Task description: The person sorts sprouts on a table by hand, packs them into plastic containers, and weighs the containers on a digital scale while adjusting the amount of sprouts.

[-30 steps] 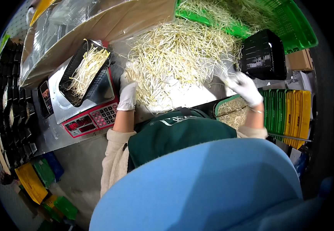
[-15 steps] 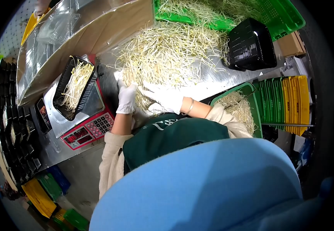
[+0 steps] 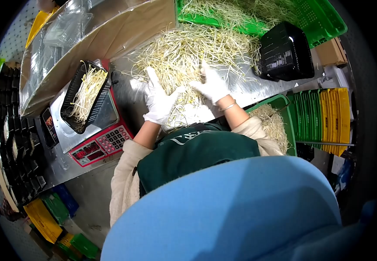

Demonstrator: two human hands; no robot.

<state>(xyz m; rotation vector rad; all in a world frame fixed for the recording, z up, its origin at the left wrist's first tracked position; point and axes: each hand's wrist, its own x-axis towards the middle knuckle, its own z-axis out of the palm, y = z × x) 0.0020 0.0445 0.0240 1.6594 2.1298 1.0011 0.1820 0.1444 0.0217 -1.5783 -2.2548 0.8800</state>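
Bean sprouts (image 3: 188, 50) lie in a wide heap on the metal table (image 3: 240, 89). My left hand (image 3: 160, 100), in a white glove, is at the heap's near left edge with thumb and fingers spread. My right hand (image 3: 213, 85), gloved too, touches the near right side of the heap, its fingers apart. Some sprouts lie between the two hands; neither hand is closed on them. To the left, a black tray (image 3: 97, 107) with sprouts (image 3: 88, 92) sits tilted on the red-rimmed scale (image 3: 103, 145).
A black container (image 3: 286, 52) stands right of the heap, before a green crate (image 3: 323, 21). A green bin (image 3: 284, 102) of sprout scraps is near my right forearm. Green and yellow baskets (image 3: 336, 117) are at right, stacked black trays (image 3: 16, 143) far left, a cardboard box (image 3: 123, 32) behind the scale.
My right hand came left from beside the black container to the heap, then shifted slightly back right. My left hand moved a little right, its fingers spreading. The view shifted too.
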